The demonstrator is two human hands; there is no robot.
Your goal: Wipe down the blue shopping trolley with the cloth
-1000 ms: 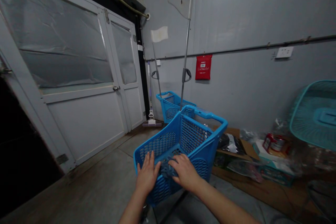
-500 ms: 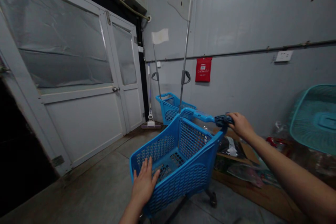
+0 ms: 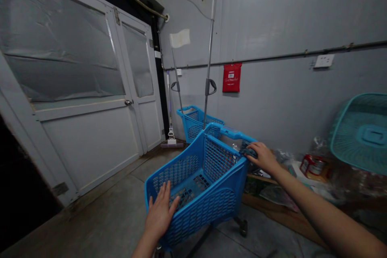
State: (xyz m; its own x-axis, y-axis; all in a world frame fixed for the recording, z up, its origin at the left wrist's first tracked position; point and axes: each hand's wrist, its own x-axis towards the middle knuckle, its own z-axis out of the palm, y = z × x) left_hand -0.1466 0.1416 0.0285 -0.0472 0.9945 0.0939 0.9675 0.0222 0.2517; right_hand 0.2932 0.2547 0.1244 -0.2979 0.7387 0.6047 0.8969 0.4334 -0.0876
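A blue plastic shopping cart [image 3: 205, 209] stands in front of me, its basket made of lattice panels. My left hand [image 3: 159, 211] rests on the near end of its rim, fingers stretched out and spread. At the far right corner, below the handle [image 3: 231, 132], my right hand [image 3: 262, 156] is closed on a dark blue cloth [image 3: 248, 152]. The cloth lies against the top edge of the basket's side. A metal pole [image 3: 208, 60] with a white flag and a grey grip rises behind the cart's left corner.
A second blue cart [image 3: 193, 123] with a flag stands by the wall beside a mop [image 3: 171, 137]. White doors [image 3: 90, 141] are at left. On the right lie cardboard and packaging, with a teal basket [image 3: 347, 137] above. A red pouch [image 3: 231, 78] hangs on the wall.
My right hand has moved with the cloth from the handle's right end down to the basket's top edge. My left hand stays on the near rim. The view has shifted slightly.
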